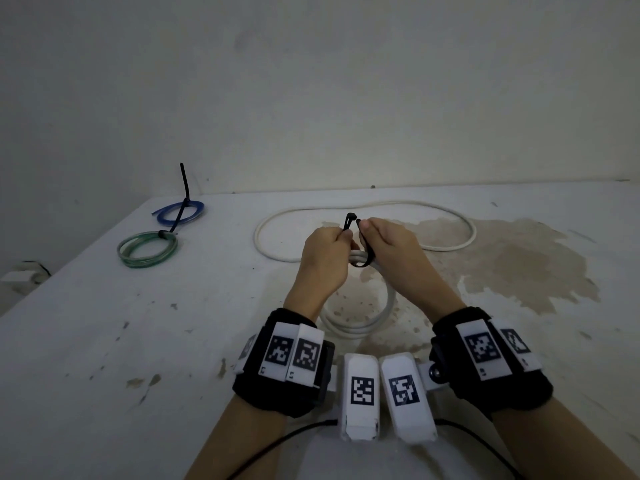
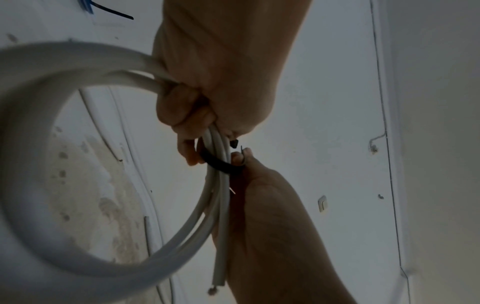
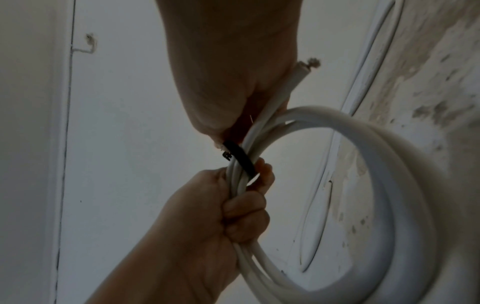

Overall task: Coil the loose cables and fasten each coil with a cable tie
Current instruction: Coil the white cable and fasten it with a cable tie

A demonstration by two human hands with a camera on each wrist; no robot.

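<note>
A white cable coil (image 1: 360, 327) hangs from my hands just above the stained table (image 1: 104, 341). My left hand (image 1: 343, 233) grips the coil's bundled strands (image 3: 235, 183) and pinches one end of a black cable tie (image 1: 362, 262). The tie loops under the strands (image 2: 221, 163). My right hand (image 1: 363, 230) pinches the tie's other end beside the left thumb. Both tie ends stand close together above the coil. A frayed cable end (image 3: 309, 64) sticks out past my right hand (image 3: 233, 72).
A long white cable (image 1: 450, 216) lies in a loose loop behind my hands; whether it joins the coil is hidden. At the far left lie a blue coil (image 1: 180, 211) with a tie tail sticking up and a green coil (image 1: 147, 249). A wall stands behind the table.
</note>
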